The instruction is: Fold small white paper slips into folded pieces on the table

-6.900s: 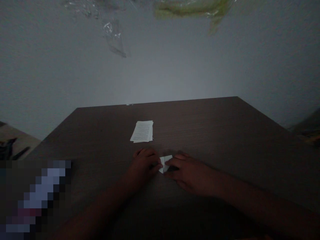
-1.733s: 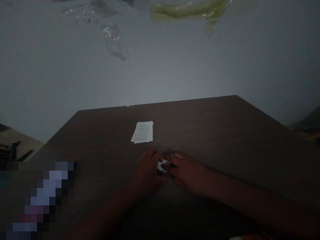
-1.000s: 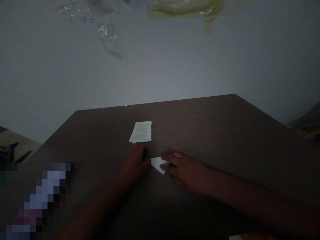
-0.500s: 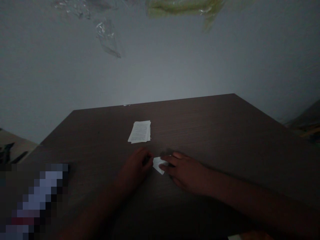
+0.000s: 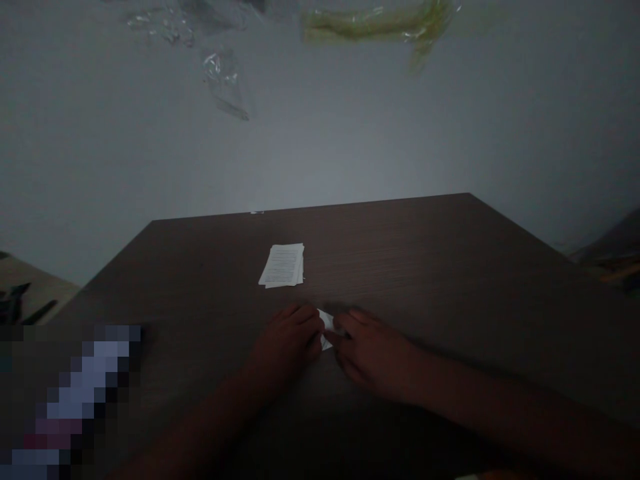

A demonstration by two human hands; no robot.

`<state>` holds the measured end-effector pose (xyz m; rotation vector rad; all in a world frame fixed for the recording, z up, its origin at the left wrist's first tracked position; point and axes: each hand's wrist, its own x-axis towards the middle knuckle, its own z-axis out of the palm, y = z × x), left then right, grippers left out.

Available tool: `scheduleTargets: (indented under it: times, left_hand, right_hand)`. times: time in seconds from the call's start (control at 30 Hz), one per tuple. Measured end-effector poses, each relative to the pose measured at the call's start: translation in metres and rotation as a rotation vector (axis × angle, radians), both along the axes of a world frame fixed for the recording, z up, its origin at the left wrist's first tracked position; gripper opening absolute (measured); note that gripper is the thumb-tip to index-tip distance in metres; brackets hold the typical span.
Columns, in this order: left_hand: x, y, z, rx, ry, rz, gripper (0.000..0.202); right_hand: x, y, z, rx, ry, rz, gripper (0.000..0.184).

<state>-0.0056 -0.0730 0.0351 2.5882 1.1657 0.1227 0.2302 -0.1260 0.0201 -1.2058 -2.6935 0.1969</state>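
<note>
A small piece of white folded paper (image 5: 327, 320) lies on the dark brown table between my two hands, largely covered by fingers. My left hand (image 5: 293, 337) is closed, its curled fingers on the paper's left side. From the right, my right hand (image 5: 373, 353) bends its fingers onto the paper, with one fingertip reaching close to the left hand. Exactly how the fingertips grip the folds is hard to see in the dim light. Beyond the hands sits a stack of printed paper sheets (image 5: 283, 265), slightly fanned and touched by neither hand.
The wooden table (image 5: 400, 253) meets a pale wall (image 5: 350, 133) at its far edge. Clear plastic (image 5: 225, 83) and yellow plastic wrap (image 5: 370, 25) hang on the wall. A blurred-out object (image 5: 85, 387) occupies the table's left front.
My left hand has moved right onto the paper, and its fingers have closed there. The right hand's fingers have drawn in, and less of the paper shows. The view has shifted slightly.
</note>
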Motion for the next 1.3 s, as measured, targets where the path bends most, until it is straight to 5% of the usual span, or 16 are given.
scheduleTargets:
  times: [0.3, 0.5, 0.7, 0.9, 1.3]
  left_hand:
    - [-0.013, 0.000, -0.017, 0.049, -0.080, -0.075, 0.027]
    - [-0.020, 0.007, -0.022, 0.049, -0.079, -0.236, 0.041]
    - [-0.020, -0.002, -0.024, 0.139, -0.013, -0.259, 0.036]
    - [-0.019, -0.014, -0.028, 0.175, 0.094, -0.177, 0.045]
    - [-0.018, 0.002, -0.036, 0.092, -0.183, -0.342, 0.045]
  right_hand:
    - [0.013, 0.010, -0.006, 0.017, 0.228, -0.012, 0.015]
    - [0.026, 0.029, -0.010, 0.008, 0.318, -0.124, 0.007]
    - [0.024, 0.029, -0.008, -0.099, 0.249, 0.017, 0.011]
    - [0.019, 0.027, -0.002, -0.086, 0.106, -0.016, 0.004]
    - [0.020, 0.029, -0.003, -0.131, 0.077, -0.009, 0.008]
